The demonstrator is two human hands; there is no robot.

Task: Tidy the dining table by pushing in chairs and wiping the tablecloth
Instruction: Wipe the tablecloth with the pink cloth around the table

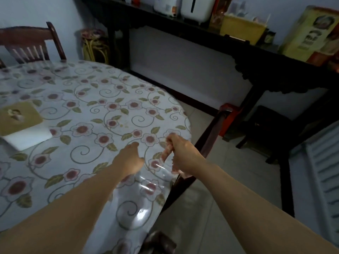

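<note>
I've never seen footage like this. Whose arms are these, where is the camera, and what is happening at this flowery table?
There is no machine here. A person wears one camera on the head, looking down at their own arms. The left hand rests on the floral tablecloth, which lies under a clear plastic cover. The right hand pinches a fold of the cloth at the table's edge. A flat book or pad lies on the table. One wooden chair stands at the far side; another chair's back is beside the right hand.

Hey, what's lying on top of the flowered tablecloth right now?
On the flowered tablecloth: a clear plastic cover, a tan square mat over a white board, and the left hand. Whatever lies under the mat is hidden.
</note>
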